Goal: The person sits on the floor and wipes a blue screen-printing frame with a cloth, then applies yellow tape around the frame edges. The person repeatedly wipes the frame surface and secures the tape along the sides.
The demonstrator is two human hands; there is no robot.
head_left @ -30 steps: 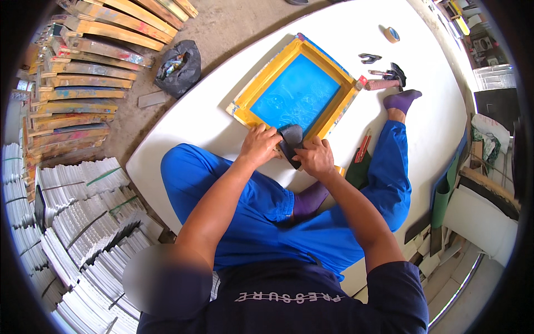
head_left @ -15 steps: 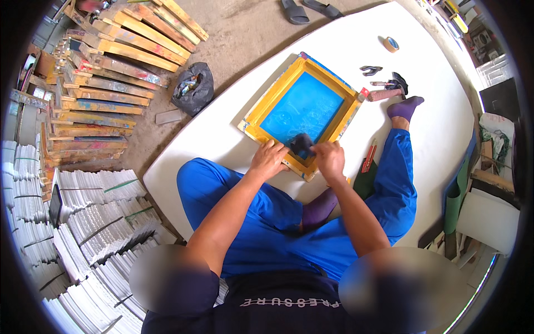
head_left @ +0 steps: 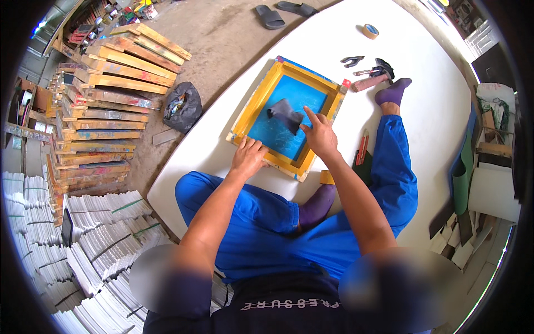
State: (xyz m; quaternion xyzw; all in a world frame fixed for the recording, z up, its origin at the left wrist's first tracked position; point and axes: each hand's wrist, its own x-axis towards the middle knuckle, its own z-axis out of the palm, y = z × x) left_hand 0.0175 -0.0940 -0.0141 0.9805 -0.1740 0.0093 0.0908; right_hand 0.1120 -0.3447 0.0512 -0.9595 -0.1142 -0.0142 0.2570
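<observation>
A screen printing frame (head_left: 241, 114) with yellow-taped wooden sides and a blue mesh (head_left: 286, 92) lies slanted in front of me. My left hand (head_left: 248, 157) grips its near-left rim, with the fingers curled over the edge. Above the mesh is a limp, dark grey cloth (head_left: 286, 116), slightly blurred. The cloth's right edge meets the thumb of my right hand (head_left: 320, 134), which appears to pinch it against the curled fingers. That hand's index finger points forward, over the frame's right part. Whether the cloth touches the mesh, I cannot tell.
The white board (head_left: 189, 172) bears pliers (head_left: 352, 60), a hammer (head_left: 371, 82), a tape roll (head_left: 369, 31) and red pencils (head_left: 362, 147). Beyond its left edge are a black bag (head_left: 182, 107), racked wooden frames (head_left: 105, 125) and stacked white sheets (head_left: 105, 217). Slippers (head_left: 270, 16) lie behind.
My right hand has carried the dark cloth from the frame's near edge forward over the mesh, and its index finger is now extended. My left hand has shifted left along the near rim.
</observation>
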